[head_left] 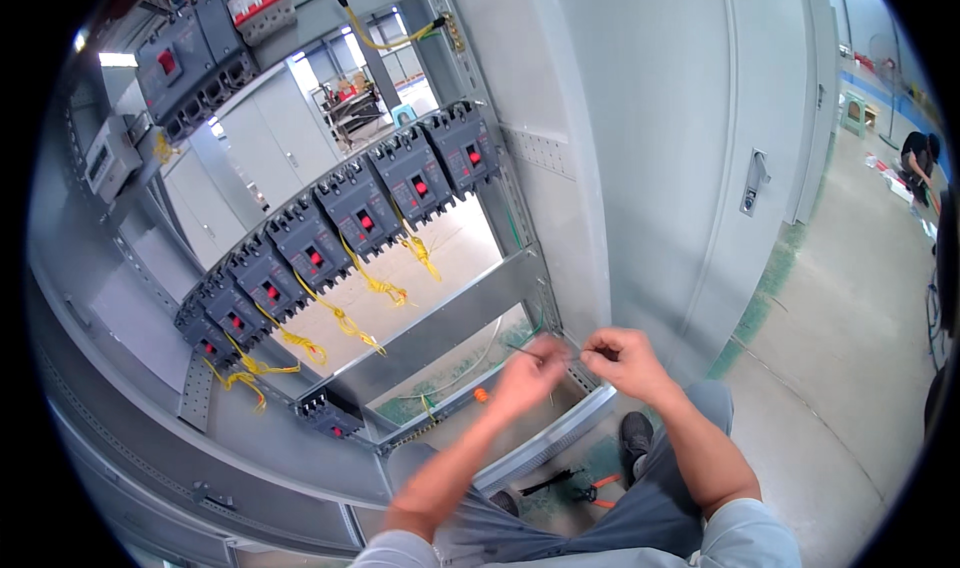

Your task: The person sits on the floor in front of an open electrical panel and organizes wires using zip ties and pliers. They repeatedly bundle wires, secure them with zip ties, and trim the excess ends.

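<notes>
In front of the cabinet's lower frame, my left hand [537,373] and my right hand [622,363] are close together, both with the fingers pinched. A thin dark strip [518,349] sticks out past my left fingers, and my right fingertips grip a thin dark piece too. Whether it is one strip is hidden by the fingers and some blur. Beyond them a row of dark grey circuit breakers [358,211] with red switches curves across the open cabinet. Yellow wires [385,286] hang in knotted bundles below the breakers.
A grey cabinet door [660,148] with a handle [752,183] stands on the right. On the floor between my feet lie orange-handled pliers [602,488] and a black bundle [548,482]. A metal crossbar [440,313] spans the frame. Another person [918,163] crouches at the far right.
</notes>
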`<state>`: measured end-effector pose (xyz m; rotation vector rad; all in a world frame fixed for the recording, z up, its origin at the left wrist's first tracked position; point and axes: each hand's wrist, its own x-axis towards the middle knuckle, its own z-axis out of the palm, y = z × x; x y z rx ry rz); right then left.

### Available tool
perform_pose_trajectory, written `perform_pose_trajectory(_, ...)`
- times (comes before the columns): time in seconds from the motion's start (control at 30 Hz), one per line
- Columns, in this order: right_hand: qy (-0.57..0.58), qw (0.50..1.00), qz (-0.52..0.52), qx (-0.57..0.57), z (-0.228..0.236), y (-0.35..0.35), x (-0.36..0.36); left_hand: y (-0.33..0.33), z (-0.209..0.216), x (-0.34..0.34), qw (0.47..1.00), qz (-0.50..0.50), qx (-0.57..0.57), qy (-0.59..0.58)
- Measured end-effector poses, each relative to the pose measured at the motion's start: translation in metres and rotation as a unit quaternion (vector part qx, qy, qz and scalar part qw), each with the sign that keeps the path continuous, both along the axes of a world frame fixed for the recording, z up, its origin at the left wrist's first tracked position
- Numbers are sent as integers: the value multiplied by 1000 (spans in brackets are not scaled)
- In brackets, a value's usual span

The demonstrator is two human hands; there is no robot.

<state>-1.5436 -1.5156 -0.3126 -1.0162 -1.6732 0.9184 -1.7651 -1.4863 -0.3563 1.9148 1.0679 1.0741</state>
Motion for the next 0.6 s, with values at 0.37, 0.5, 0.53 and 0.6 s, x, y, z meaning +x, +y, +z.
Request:
perform_pose_trajectory(0.37,264,955,93,-98,14,14,8,93,338,-13,963,127,138,-195)
perform_pose_trajectory(0.5,262,954,107,-103,4,21,1,165,401,-30,965,182,61,-180)
perform_pose_trajectory(0.53,246,956,113,-110,3,21,-1,178,411,-32,964,197,32,-177)
perform_pose_trajectory(0.6,232,955,114,-146,2,20,-1,203,423,-29,969,124,-51,-207)
